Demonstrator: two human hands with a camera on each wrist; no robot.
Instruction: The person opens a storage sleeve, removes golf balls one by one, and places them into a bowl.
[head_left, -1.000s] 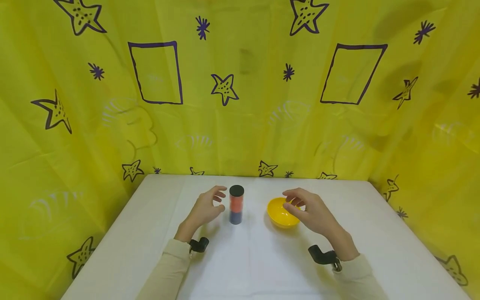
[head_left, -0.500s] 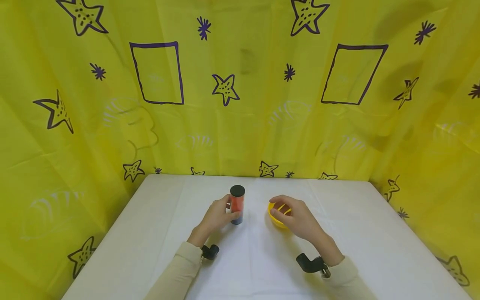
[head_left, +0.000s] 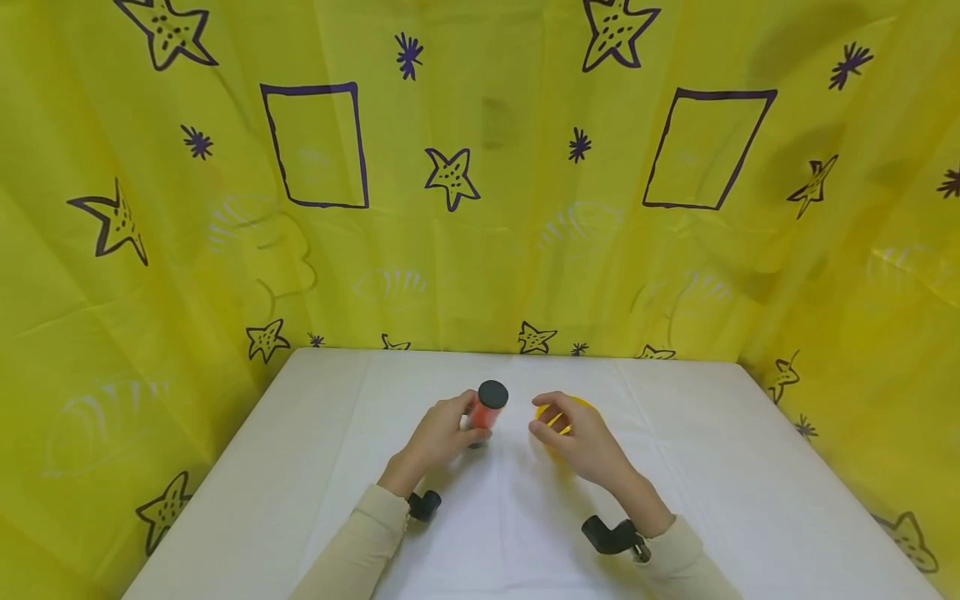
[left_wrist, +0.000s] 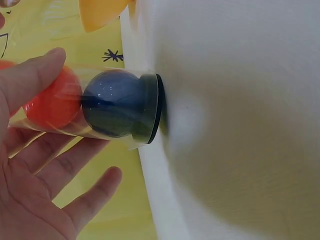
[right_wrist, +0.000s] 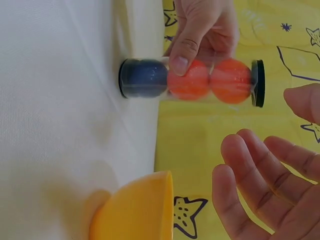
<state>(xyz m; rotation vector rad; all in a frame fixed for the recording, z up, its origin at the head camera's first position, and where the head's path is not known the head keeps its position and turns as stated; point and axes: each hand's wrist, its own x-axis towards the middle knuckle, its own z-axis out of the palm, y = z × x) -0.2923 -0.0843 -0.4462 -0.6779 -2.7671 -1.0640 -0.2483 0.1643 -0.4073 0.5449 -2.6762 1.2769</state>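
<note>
My left hand holds a clear tube with black end caps, thumb on one side and fingers on the other. Two red balls and a dark blue ball sit in a row inside, the blue one at the bottom. In the head view the tube leans to the right, its base close over the table. My right hand is held apart from the tube, fingers loosely bent with nothing between them. Behind that hand and partly hidden by it stands a yellow bowl.
A white cloth covers the table. Yellow curtains with drawn stars and frames hang along the back and both sides. Each wrist wears a black camera mount, such as the right mount.
My left hand has moved right, taken hold of the tube and tipped its top rightward. My right hand has moved left, across the front of the bowl.
</note>
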